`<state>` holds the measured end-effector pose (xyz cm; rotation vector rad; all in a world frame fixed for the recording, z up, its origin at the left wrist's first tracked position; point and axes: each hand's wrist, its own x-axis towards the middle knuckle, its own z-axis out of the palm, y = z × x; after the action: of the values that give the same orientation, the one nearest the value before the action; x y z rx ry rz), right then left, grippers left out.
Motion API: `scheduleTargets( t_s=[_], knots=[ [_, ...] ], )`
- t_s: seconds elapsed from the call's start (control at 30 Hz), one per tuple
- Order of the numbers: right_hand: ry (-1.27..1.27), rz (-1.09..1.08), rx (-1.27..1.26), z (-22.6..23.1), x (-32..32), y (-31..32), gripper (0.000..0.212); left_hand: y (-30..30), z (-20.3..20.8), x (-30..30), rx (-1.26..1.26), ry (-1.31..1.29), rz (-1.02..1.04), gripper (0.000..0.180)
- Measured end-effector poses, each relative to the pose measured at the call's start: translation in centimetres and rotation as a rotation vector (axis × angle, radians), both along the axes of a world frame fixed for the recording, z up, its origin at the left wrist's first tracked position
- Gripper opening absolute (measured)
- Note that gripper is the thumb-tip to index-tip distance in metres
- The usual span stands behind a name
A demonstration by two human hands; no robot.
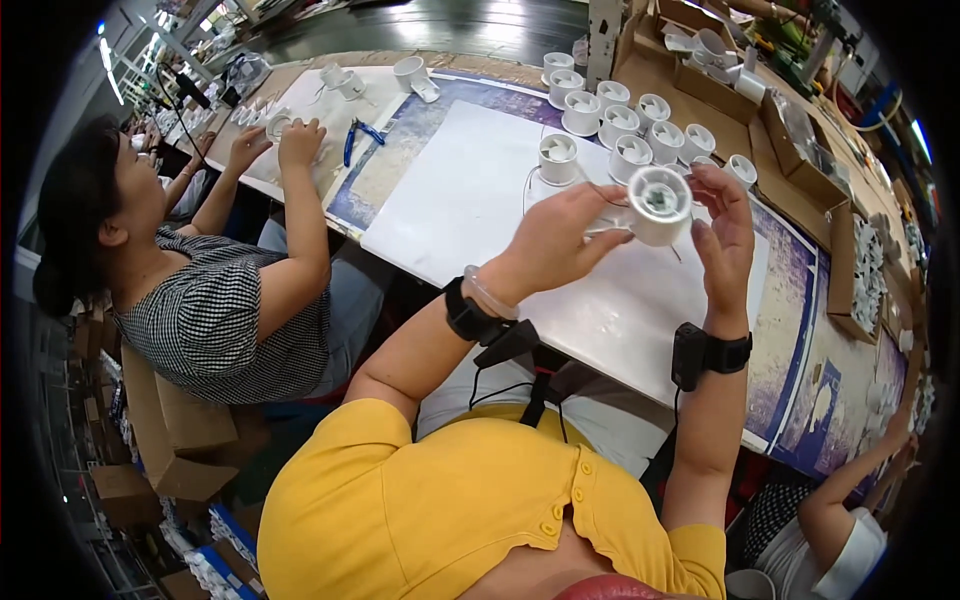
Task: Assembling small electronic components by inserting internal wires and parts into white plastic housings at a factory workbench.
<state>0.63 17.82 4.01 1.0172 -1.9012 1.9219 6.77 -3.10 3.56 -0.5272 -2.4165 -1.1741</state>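
Observation:
Above the white sheet on the table, a white round plastic housing (657, 222) is held up with its open end facing me. Inside it are a ring and a small greenish part. My left hand (570, 235) grips its left side between thumb and fingers. Curled at its right side is my right hand (727, 225), with the fingertips and thumb at the rim; their exact contact is partly hidden. A thin dark wire runs beside my left fingers. Just beyond stands a similar white housing (557, 158) with white blades inside.
Several more bladed housings (620, 124) stand in rows at the back right. Cardboard boxes (852, 270) with white parts line the right. Blue-handled pliers (362, 139) lie left of the white sheet (440, 190). A co-worker (210, 310) handles a white part at left; another person (815, 530) sits lower right.

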Motion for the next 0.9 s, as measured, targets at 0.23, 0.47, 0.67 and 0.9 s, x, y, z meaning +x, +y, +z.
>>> scheduleTargets(
  t_s=[0.23, 0.47, 0.67, 0.9],
  knots=[
    [-0.116, -0.018, -0.079, -0.7, -0.8, 0.7, 0.029, -16.0, -2.8, -2.5, 0.092, 0.01, 0.617, 0.035],
    [-0.135, -0.081, 0.026, -1.9, -1.0, 0.4, 0.023, -23.3, -5.3, -3.2, -0.478, -0.199, 0.9, 0.041],
    [-0.124, -0.158, -0.078, -1.6, -1.5, 0.4, 0.021, -16.9, -2.7, -1.8, -0.605, 0.335, 0.964, 0.056],
    [-0.13, -0.251, -0.148, -1.7, -2.3, 1.1, 0.021, -6.8, -2.1, -7.2, -0.493, -0.025, 0.414, 0.072]
  ],
)
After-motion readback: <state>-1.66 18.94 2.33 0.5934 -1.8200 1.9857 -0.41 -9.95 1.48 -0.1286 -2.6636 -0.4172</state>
